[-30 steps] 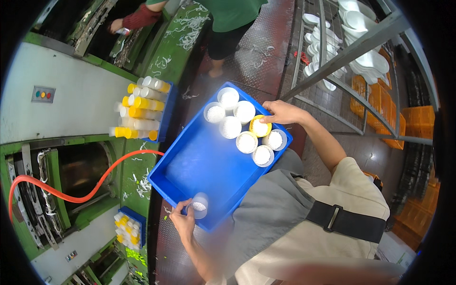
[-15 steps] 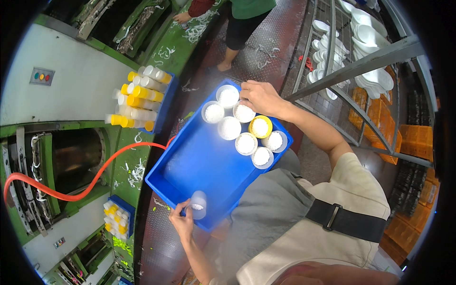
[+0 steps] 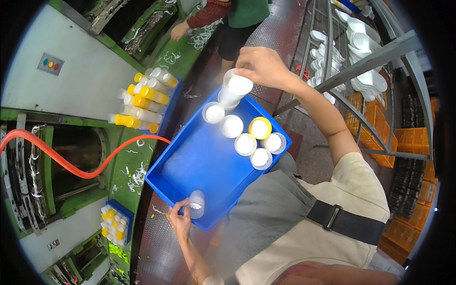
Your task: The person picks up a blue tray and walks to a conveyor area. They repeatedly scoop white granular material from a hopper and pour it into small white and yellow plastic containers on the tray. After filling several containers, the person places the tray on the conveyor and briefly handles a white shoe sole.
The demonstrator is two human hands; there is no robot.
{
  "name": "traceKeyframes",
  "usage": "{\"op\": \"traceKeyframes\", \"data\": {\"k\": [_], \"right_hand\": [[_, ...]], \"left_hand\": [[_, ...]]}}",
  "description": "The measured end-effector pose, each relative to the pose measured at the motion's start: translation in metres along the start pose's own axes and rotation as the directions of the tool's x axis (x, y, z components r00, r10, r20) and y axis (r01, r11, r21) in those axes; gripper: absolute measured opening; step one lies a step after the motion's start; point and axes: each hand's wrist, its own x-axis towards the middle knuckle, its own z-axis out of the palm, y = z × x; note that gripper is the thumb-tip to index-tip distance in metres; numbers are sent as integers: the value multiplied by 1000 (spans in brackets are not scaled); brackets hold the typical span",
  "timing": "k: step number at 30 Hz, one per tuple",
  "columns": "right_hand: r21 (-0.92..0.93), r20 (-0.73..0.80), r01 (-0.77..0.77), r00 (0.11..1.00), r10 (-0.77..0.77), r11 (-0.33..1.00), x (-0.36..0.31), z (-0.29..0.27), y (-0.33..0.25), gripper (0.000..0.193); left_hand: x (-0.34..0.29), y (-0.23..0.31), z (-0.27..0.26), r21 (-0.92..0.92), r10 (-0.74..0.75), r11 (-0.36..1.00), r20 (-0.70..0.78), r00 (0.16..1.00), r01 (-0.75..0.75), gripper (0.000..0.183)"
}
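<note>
- Floor (image 3: pixel 280 28) of patterned metal between green machinery (image 3: pixel 142 156) and rack (image 3: pixel 351 72)
- Gripping white-filled cup (image 3: pixel 231 95) over tray (image 3: pixel 199 152) with closed right hand (image 3: pixel 263 66)
- Pinching translucent cup (image 3: pixel 198 209) with left hand (image 3: pixel 179 219)

White-filled translucent cup (image 3: pixel 238 86) in right hand (image 3: pixel 264 68), mouth up

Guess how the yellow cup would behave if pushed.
The yellow cup would likely spill if tipped: white bits show in its open top. Pushed, it would probably nudge the cups crowded beside it. Its round rim suggests fairly stiff walls.
</note>
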Motion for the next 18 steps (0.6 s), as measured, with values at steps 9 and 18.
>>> {"op": "traceKeyframes", "data": {"k": [9,18], "right_hand": [[650,174,-41,980,-95,759,-6,55,7,34],[127,165,176,967,-196,976,-33,117,-29,81]], "left_hand": [[-11,-36,-20,-20,57,998,-73,996,-59,26],[-27,-57,-33,-54,39,998,-83,996,-43,27]]}}
